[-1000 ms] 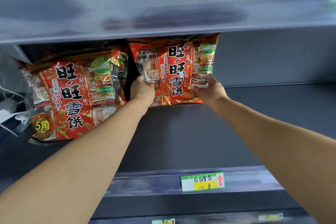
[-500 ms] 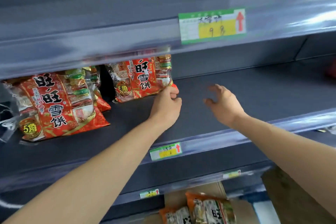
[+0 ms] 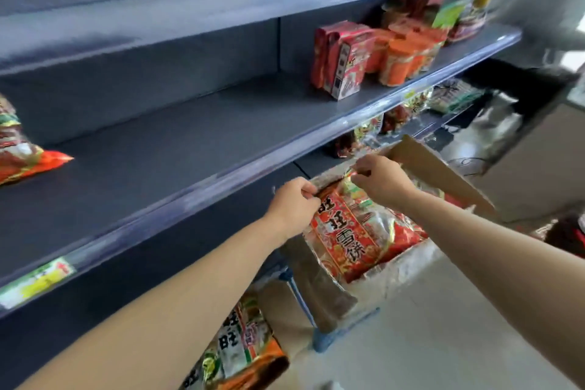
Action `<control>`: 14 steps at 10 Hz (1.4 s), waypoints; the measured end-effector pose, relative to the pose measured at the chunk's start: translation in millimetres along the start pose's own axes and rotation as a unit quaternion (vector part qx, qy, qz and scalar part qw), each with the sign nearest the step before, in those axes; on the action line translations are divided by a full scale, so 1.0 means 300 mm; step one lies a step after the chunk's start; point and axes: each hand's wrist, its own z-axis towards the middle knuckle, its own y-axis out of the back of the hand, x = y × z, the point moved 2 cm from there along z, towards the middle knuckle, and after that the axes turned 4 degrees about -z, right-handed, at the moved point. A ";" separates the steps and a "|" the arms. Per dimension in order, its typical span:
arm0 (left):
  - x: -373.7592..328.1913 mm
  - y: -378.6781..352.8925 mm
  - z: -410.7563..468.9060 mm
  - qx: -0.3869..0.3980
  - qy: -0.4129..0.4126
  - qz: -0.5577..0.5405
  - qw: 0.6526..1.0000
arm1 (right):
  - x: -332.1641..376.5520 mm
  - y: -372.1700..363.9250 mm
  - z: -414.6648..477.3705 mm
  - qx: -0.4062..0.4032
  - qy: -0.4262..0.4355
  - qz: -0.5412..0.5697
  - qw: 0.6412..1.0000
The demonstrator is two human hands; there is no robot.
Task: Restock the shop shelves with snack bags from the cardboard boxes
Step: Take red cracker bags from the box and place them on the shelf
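Observation:
A red snack bag (image 3: 351, 234) with black characters lies on top in an open cardboard box (image 3: 440, 174) below the shelves. My left hand (image 3: 292, 203) pinches the bag's upper left corner. My right hand (image 3: 381, 179) pinches its top edge further right. A second bag of the same kind (image 3: 243, 345) lies lower, near my left forearm. On the dark grey shelf (image 3: 177, 149), one stocked bag (image 3: 19, 149) shows at the far left edge.
Red and orange snack packs (image 3: 345, 57) stand at the right end of the same shelf. More packets (image 3: 392, 114) sit on the shelf below it. A price tag (image 3: 38, 279) hangs on the shelf rail at left. A light floor lies at the right.
Both hands left the shelved bag and dropped to the box, where they now pinch a new bag. The view swung right and down.

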 end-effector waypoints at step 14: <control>0.203 -0.408 0.232 -0.112 0.325 -0.306 0.888 | -0.430 -0.163 0.271 0.199 -0.087 0.066 0.974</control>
